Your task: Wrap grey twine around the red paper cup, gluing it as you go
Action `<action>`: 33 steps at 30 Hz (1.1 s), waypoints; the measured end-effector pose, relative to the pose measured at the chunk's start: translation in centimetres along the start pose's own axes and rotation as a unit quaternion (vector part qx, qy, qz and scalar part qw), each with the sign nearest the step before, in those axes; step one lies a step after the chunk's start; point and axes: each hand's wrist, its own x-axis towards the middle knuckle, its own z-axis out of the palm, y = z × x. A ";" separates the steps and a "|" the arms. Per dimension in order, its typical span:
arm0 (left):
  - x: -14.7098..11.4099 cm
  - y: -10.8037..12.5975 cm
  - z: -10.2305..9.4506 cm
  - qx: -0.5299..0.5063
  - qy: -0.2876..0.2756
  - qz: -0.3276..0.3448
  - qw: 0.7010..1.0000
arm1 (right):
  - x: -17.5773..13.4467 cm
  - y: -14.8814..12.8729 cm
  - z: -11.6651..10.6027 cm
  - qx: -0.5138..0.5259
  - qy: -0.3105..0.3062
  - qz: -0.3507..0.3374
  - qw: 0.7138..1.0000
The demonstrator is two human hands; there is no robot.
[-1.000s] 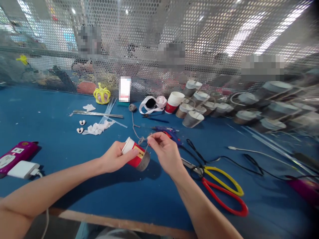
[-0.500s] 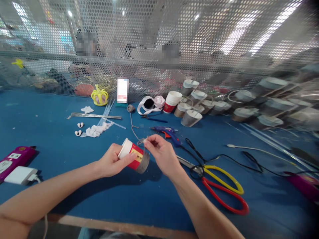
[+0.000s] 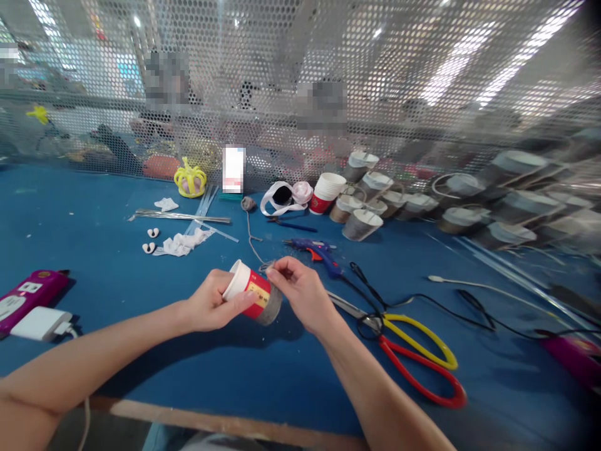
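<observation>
A red and white paper cup (image 3: 257, 289), tilted on its side, is gripped near its rim by my left hand (image 3: 216, 302). Grey cord covers the lower end of the cup. My right hand (image 3: 300, 289) pinches a grey cord (image 3: 264, 267) against the cup's upper side, thumb and forefinger together. From there the strand runs back across the table to a small grey ball of cord (image 3: 248, 203). Just beyond my right hand lies a blue glue gun (image 3: 315, 249). Large scissors (image 3: 399, 332) with one yellow and one red handle rest to the right of my wrist.
Stacked paper cups (image 3: 325, 193) and several grey cord-wrapped cups (image 3: 361, 225) stand at the back right. A purple power strip (image 3: 40, 289) with a white charger (image 3: 42, 324) lies left. A yellow crown-like piece (image 3: 190, 178) and a phone (image 3: 233, 169) stand before the perforated metal screen (image 3: 263, 75).
My right hand has moved slightly left with the cord, closer against the cup. My left hand holds the cup in much the same place. The camera view has shifted a little.
</observation>
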 end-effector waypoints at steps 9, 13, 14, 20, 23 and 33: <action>-0.2 -0.3 0.0 -0.025 0.005 -0.048 0.999 | 0.2 0.0 0.0 0.020 -0.020 0.034 0.999; -0.3 -0.4 0.1 -0.054 0.002 -0.089 0.995 | 0.3 -0.2 0.2 0.012 -0.024 0.046 0.999; -0.3 -0.4 0.1 -0.061 0.003 -0.100 0.993 | 0.4 -0.1 0.2 0.007 -0.025 0.050 0.998; 0.0 -1.0 0.3 -0.147 0.072 -0.180 0.970 | 1.1 0.4 -0.8 -0.053 -0.018 0.079 0.995; 0.2 -1.5 0.3 -0.164 0.113 -0.191 0.961 | 0.9 -0.2 -1.6 -0.051 -0.045 0.096 0.993; 0.2 -1.7 -0.6 -0.018 0.039 -0.093 0.995 | 0.5 -1.4 -1.2 0.090 -0.134 0.126 0.979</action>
